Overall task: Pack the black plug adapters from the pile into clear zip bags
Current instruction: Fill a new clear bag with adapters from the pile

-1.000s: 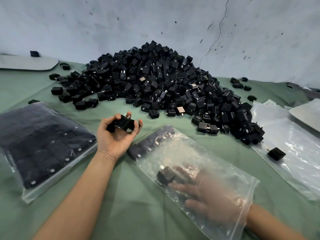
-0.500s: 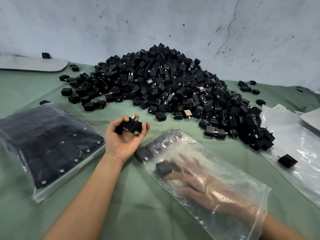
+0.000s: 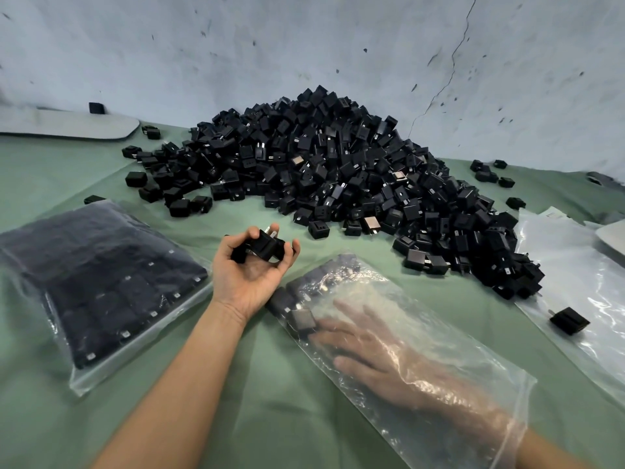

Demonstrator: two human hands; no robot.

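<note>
A white slip (image 3: 554, 215) at the right edge of the pile (image 3: 324, 164) carries print too small to read. Any marks on the plugs themselves are too small to tell as well.

The left hand (image 3: 252, 269) lies palm up just in front of the pile. Its fingers are curled half closed round a small cluster of adapters (image 3: 265, 247), and one of these has two flat metal prongs pointing toward the pile. The right hand (image 3: 382, 353) is in front of the pile too, farther from it. It is pushed to the wrist inside a clear bag (image 3: 389, 289), palm down, with the fingers straight and slightly spread. Its fingertips rest against a single adapter (image 3: 304, 319) in the bag. At the bag end nearest the pile a row (image 3: 314, 282) of adapters lies side by side.

The pile is a broad mound of small, boxy, matte black plastic blocks heaped against the wall (image 3: 304, 45). Many show metal prongs and a few show a glossy brownish face. Strays (image 3: 487, 176) lie on both sides of it.

To the front left of the pile sits a full bag (image 3: 101, 286), tightly packed in flat layers, its film cloudy. To the front right lie glossy, crinkled empty bags (image 3: 581, 265) with a loose adapter (image 3: 570, 320) on top. Everything rests on a creased green cloth (image 3: 270, 401). The wall is pale blue-grey and pitted, with a thin crack above the pile's right slope. A flat grey board (image 3: 67, 123) with a rounded corner lies left of the pile.
</note>
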